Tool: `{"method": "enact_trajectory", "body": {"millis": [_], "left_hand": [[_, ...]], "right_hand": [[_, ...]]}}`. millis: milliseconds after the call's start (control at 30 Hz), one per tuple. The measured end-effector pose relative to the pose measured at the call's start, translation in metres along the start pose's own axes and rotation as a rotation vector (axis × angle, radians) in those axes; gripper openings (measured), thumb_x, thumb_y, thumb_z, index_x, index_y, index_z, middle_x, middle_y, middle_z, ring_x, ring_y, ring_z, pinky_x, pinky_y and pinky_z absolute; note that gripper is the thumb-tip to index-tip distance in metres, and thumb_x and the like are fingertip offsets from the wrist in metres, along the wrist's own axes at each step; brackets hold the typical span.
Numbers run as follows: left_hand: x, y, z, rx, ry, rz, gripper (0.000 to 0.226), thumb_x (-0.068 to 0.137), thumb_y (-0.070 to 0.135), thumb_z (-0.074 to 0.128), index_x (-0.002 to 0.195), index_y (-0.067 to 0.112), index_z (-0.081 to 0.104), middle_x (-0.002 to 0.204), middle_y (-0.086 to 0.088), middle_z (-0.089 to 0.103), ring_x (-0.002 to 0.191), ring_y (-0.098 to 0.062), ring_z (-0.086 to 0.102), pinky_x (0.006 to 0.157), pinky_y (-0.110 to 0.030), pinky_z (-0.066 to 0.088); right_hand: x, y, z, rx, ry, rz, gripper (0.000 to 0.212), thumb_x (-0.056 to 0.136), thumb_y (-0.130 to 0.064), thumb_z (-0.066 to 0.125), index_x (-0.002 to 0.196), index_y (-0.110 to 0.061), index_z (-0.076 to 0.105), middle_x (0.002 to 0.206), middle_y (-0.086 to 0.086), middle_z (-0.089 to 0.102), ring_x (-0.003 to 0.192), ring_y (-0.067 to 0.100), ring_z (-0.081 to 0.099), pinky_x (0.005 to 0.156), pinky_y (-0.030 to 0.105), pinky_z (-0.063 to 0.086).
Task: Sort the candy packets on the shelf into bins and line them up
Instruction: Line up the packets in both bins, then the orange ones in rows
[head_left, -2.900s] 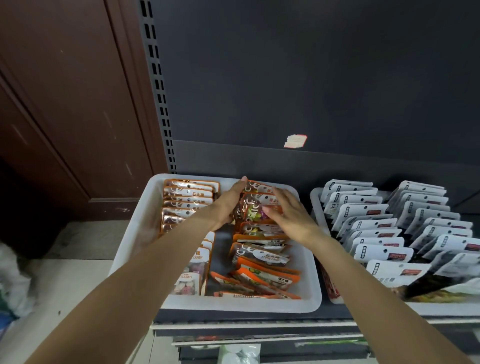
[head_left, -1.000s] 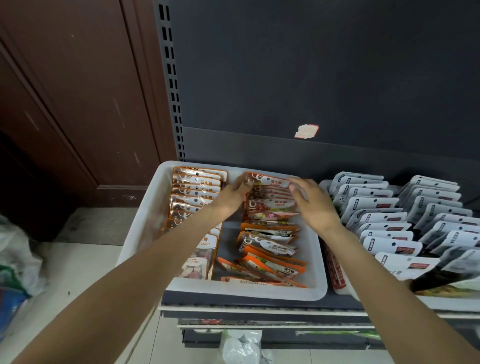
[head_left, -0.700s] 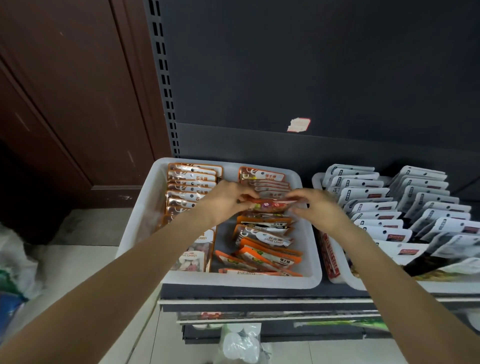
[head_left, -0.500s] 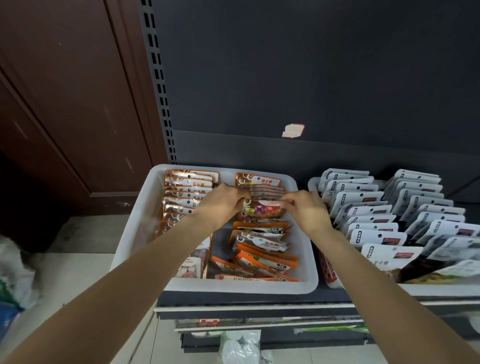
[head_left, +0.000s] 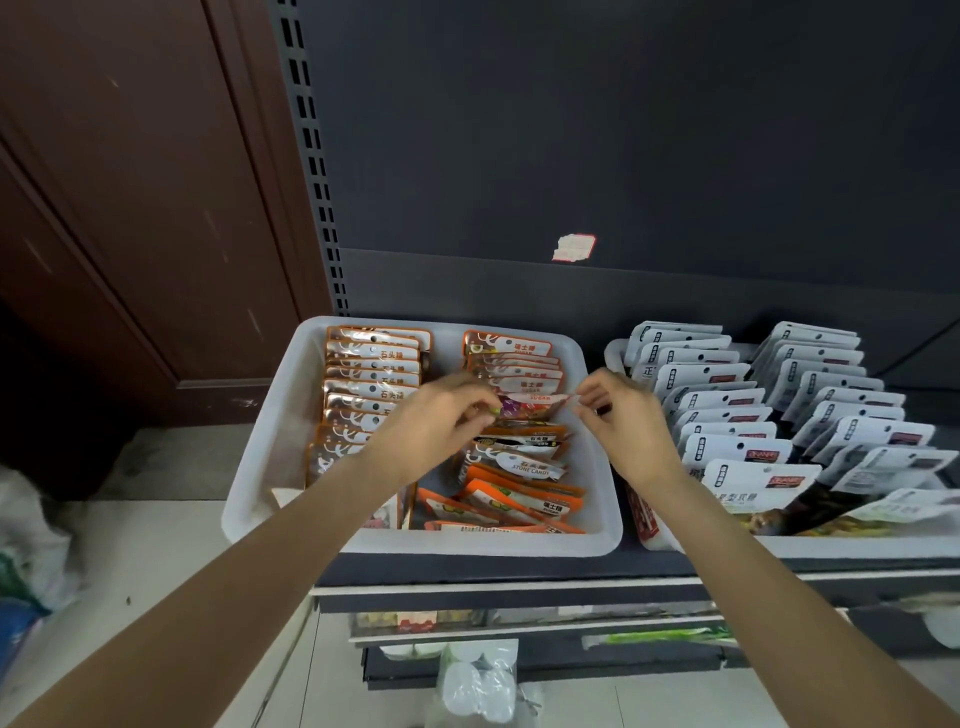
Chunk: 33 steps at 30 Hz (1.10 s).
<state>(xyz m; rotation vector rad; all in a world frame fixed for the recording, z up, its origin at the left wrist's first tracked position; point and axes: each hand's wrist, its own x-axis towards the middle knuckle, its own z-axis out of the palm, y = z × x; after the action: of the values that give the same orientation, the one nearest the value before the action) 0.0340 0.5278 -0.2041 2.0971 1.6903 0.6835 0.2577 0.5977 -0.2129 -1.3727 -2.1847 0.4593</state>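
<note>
You've lifted one packet (head_left: 530, 406) off the jumble; left hand (head_left: 441, 415) and right hand (head_left: 618, 415) pinch its ends, ready for the twelve o'clock row.

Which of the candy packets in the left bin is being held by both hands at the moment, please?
The packet marked SUGAR in the right-hand row: the left hand and right hand pinch its two ends, lifting it above the others.

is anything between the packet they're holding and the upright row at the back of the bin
Nothing visible. Both hands, left hand and right hand, pinch the packet right in front of the upright row in the white bin.
</note>
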Motion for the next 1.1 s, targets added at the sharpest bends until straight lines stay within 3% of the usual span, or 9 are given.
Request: {"method": "enact_trajectory", "body": {"millis": [100, 200, 400, 500, 733, 833, 933, 1100], "left_hand": [[-0.007, 0.004, 0.003, 0.069, -0.165, -0.006, 0.036, 0.097, 0.024, 0.051, 0.132, 0.021, 0.055, 0.135, 0.003, 0.053, 0.119, -0.014, 0.053, 0.102, -0.029, 0.043], [-0.011, 0.005, 0.007, 0.126, -0.203, -0.018, 0.034, 0.097, 0.024, 0.051, 0.130, 0.022, 0.057, 0.138, 0.005, 0.050, 0.124, -0.012, 0.048, 0.106, -0.026, 0.038], [-0.024, 0.013, 0.009, 0.187, -0.206, -0.051, 0.027, 0.095, 0.025, 0.054, 0.120, 0.022, 0.065, 0.136, 0.007, 0.048, 0.121, -0.009, 0.044, 0.105, -0.029, 0.038], [-0.030, 0.020, 0.009, 0.173, -0.227, -0.099, 0.029, 0.096, 0.023, 0.052, 0.122, 0.021, 0.063, 0.134, 0.006, 0.052, 0.121, -0.009, 0.046, 0.104, -0.027, 0.038], [-0.043, 0.027, 0.017, 0.201, -0.208, -0.173, 0.030, 0.096, 0.022, 0.052, 0.125, 0.023, 0.061, 0.131, 0.004, 0.056, 0.117, -0.013, 0.050, 0.102, -0.030, 0.042], [-0.044, 0.028, 0.016, 0.168, -0.230, -0.204, 0.031, 0.095, 0.021, 0.053, 0.125, 0.022, 0.061, 0.129, 0.002, 0.058, 0.115, -0.014, 0.054, 0.100, -0.030, 0.046], [-0.042, 0.028, 0.013, 0.160, -0.253, -0.201, 0.030, 0.095, 0.020, 0.054, 0.125, 0.022, 0.061, 0.128, 0.001, 0.058, 0.112, -0.014, 0.055, 0.097, -0.031, 0.048], [-0.043, 0.028, 0.009, 0.169, -0.267, -0.169, 0.034, 0.095, 0.021, 0.055, 0.129, 0.022, 0.057, 0.134, 0.002, 0.052, 0.118, -0.014, 0.052, 0.101, -0.030, 0.045]], "right_hand": [[-0.007, 0.003, -0.001, 0.032, -0.134, -0.053, 0.015, 0.087, -0.007, 0.064, 0.101, -0.011, 0.068, 0.101, 0.004, 0.067, 0.089, 0.007, 0.059, 0.084, 0.020, 0.047], [-0.009, 0.000, 0.001, -0.028, -0.301, -0.072, 0.025, 0.087, -0.012, 0.066, 0.111, -0.013, 0.069, 0.112, 0.003, 0.065, 0.100, 0.011, 0.059, 0.094, 0.025, 0.045], [-0.013, -0.004, 0.009, -0.193, -0.272, -0.136, 0.024, 0.087, -0.010, 0.063, 0.110, -0.016, 0.065, 0.126, 0.000, 0.054, 0.119, 0.017, 0.051, 0.098, 0.031, 0.044], [-0.011, -0.006, 0.007, -0.164, -0.261, -0.138, 0.015, 0.088, -0.009, 0.061, 0.103, -0.014, 0.063, 0.114, 0.001, 0.055, 0.106, 0.018, 0.055, 0.089, 0.027, 0.044], [-0.005, -0.014, 0.006, -0.216, -0.325, -0.142, 0.008, 0.089, -0.011, 0.060, 0.084, -0.016, 0.056, 0.099, 0.000, 0.053, 0.089, 0.020, 0.058, 0.076, 0.032, 0.050], [-0.006, -0.015, 0.007, -0.242, -0.330, -0.120, 0.005, 0.092, -0.015, 0.058, 0.091, -0.018, 0.061, 0.107, 0.002, 0.058, 0.094, 0.019, 0.059, 0.077, 0.028, 0.049], [-0.009, -0.017, 0.008, -0.316, -0.298, -0.108, 0.017, 0.094, -0.016, 0.054, 0.103, -0.018, 0.067, 0.115, 0.001, 0.061, 0.100, 0.020, 0.060, 0.078, 0.028, 0.049], [-0.010, -0.027, 0.012, -0.471, -0.274, -0.063, 0.012, 0.092, -0.009, 0.051, 0.094, -0.013, 0.062, 0.104, 0.003, 0.063, 0.084, 0.020, 0.062, 0.061, 0.028, 0.045]]}}
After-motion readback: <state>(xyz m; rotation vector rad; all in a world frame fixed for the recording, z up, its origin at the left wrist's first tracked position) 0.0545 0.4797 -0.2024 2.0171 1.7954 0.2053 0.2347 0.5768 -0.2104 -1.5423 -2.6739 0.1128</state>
